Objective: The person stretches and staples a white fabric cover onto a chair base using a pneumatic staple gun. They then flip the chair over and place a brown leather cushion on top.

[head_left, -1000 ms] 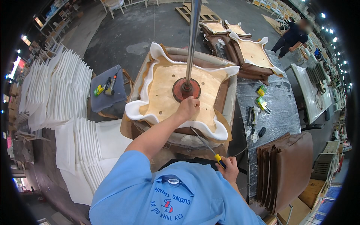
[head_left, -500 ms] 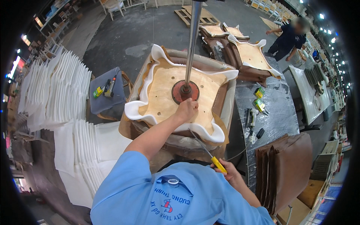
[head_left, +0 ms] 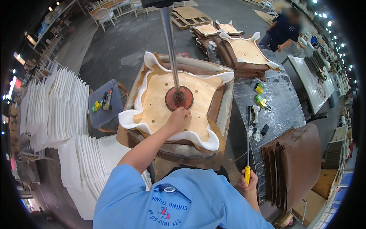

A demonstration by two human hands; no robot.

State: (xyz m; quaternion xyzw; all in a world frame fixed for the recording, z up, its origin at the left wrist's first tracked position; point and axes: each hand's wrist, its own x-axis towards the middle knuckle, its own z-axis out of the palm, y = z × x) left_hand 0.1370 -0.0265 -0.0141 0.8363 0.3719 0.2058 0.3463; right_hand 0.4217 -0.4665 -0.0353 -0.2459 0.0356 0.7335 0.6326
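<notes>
Yellow, near right: clasping long-shafted tool (head_left: 248,174) in right grip (head_left: 250,184). With left grip (head_left: 178,120) curled beside red disc (head_left: 187,97), cannot tell contents. Best steer it clear of white padding (head_left: 211,145).

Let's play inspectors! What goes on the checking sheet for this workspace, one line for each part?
Surface: shiny grey table, yellow-green boxes on it.
Job's things: wooden board edged with white padding; red disc on top, below a metal pole.
Clutter: white sheets piled left, brown sheets right.
Hands: left hand beside the disc, contact unclear; right hand holds a yellow-handled tool.
Cables: one thin line, maybe a cable.
Surroundings: person in dark clothes, chairs.
</notes>
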